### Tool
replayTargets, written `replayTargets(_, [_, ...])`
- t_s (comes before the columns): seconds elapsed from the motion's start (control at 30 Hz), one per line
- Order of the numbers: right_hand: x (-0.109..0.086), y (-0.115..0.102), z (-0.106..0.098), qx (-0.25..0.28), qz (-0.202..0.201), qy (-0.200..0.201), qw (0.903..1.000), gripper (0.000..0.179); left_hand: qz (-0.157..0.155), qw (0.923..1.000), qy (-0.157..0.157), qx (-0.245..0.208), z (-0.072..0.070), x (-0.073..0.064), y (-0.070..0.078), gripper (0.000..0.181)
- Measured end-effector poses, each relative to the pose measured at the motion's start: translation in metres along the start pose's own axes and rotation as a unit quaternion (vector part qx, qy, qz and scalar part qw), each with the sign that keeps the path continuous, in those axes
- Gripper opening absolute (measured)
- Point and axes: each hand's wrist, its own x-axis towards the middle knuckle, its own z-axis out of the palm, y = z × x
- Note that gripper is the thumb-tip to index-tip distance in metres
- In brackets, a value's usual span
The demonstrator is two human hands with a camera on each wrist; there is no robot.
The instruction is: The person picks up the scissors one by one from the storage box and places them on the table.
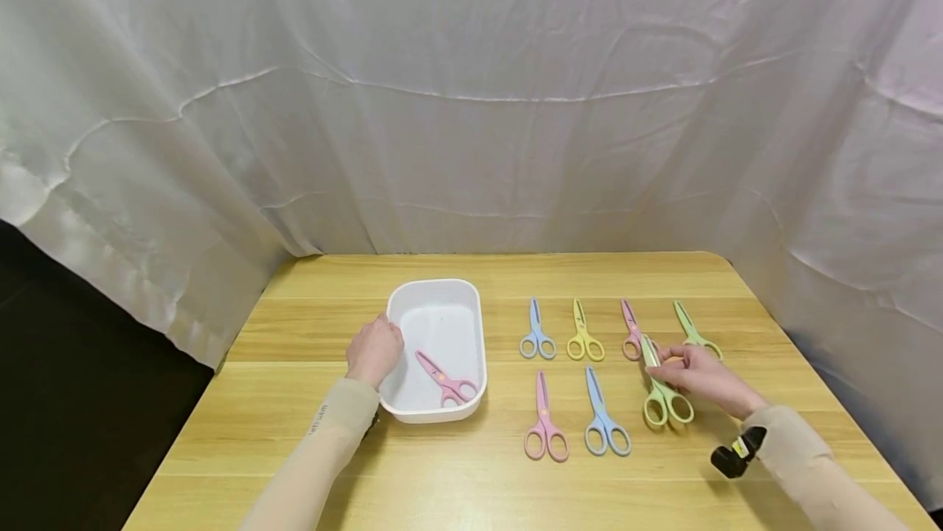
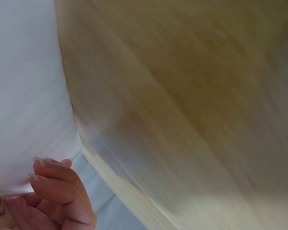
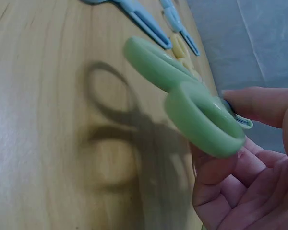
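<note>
My right hand (image 1: 700, 375) pinches a pair of light green scissors (image 1: 663, 396) between thumb and fingers, its handle loops toward me. In the right wrist view the green handles (image 3: 204, 124) hang above the table, their shadow lying apart from them. At the left, my left hand (image 1: 374, 349) holds the near-left rim of a white plastic box (image 1: 429, 416). The left wrist view has those curled fingers (image 2: 62, 189) at the edge of the box's white wall (image 2: 24, 96). Pink scissors (image 1: 444, 381) lie inside the box, toward its near right corner.
Back row right of the box: blue scissors (image 1: 536, 330), yellow scissors (image 1: 583, 332), pink scissors (image 1: 631, 326), partly covered by the held pair, and green scissors (image 1: 688, 325). Nearer lie pink scissors (image 1: 543, 420) and blue scissors (image 1: 602, 416). A pale curtain (image 1: 471, 146) hangs behind the table.
</note>
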Motion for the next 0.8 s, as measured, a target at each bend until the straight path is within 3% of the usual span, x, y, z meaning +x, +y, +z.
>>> replayTargets(0.27, [-0.001, 0.008, -0.001, 0.012, -0.012, -0.044, 0.9989, 0.027, -0.008, 0.9999, -0.007, 0.0, 0.0, 0.0, 0.001, 0.052])
replayTargets(0.8, [-0.001, 0.018, -0.002, -0.014, -0.001, -0.041, 0.9991, 0.03, -0.012, 0.9998, -0.013, -0.001, -0.001, 0.0, 0.002, 0.052])
